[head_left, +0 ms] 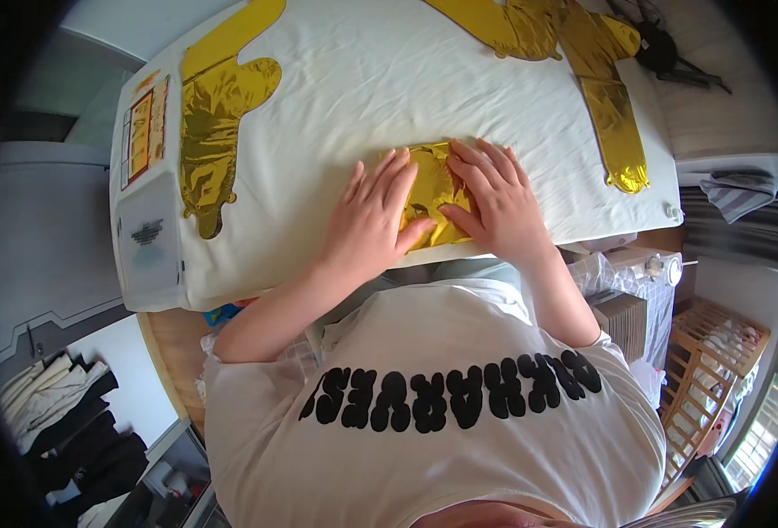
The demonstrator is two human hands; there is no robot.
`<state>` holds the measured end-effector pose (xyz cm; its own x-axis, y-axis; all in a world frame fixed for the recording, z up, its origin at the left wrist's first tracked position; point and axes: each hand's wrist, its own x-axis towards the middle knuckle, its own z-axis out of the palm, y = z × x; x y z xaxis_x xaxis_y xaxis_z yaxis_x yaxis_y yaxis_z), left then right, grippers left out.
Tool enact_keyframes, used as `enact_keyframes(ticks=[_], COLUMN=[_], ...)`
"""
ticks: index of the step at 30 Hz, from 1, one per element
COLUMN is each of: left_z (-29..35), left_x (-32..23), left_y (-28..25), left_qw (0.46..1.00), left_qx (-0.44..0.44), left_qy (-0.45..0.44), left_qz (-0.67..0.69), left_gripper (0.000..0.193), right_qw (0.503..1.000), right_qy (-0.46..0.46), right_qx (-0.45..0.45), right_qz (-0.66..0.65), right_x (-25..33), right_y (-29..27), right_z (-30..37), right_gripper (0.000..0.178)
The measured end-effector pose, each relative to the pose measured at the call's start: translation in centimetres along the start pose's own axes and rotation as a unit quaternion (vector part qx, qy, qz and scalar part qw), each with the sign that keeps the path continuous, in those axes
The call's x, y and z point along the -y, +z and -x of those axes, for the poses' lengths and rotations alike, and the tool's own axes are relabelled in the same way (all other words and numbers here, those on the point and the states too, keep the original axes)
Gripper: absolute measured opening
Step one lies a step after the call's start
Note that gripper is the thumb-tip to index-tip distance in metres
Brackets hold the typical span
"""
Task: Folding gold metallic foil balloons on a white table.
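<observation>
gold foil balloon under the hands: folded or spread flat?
Folded. The gold foil balloon is a compact creased packet pressed between the left hand and right hand, unlike the spread balloon nearby.

The folded balloon [433,195] is glossy gold foil, crinkled and mirror-bright, like the flat foil shapes [213,123] nearby. The tablecloth [380,79] is matt white cloth, softly creased. The packet [145,128] looks like shiny plastic. The crib [710,365] is pale bare wood.
</observation>
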<state>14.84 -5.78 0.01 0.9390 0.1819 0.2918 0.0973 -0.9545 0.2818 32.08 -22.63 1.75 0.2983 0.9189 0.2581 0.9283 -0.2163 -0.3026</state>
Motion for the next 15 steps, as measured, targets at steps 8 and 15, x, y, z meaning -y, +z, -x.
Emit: enact_keyframes(ticks=[8,15], left_z=[-0.2,-0.7], left_x=[1.0,1.9], left_y=[-1.8,-3.1], left_qw=[0.999,0.996], left_qx=[0.043,0.091], left_qy=[0.008,0.02], left_qz=[0.03,0.018], left_gripper=[0.086,0.096], right_qw=[0.998,0.998], right_qy=[0.042,0.048], right_qx=[0.033,0.049], right_qz=[0.03,0.014], right_x=[0.1,0.0], right_y=[-0.1,-0.5], right_z=[0.2,-0.1], right_gripper=[0.077,0.095])
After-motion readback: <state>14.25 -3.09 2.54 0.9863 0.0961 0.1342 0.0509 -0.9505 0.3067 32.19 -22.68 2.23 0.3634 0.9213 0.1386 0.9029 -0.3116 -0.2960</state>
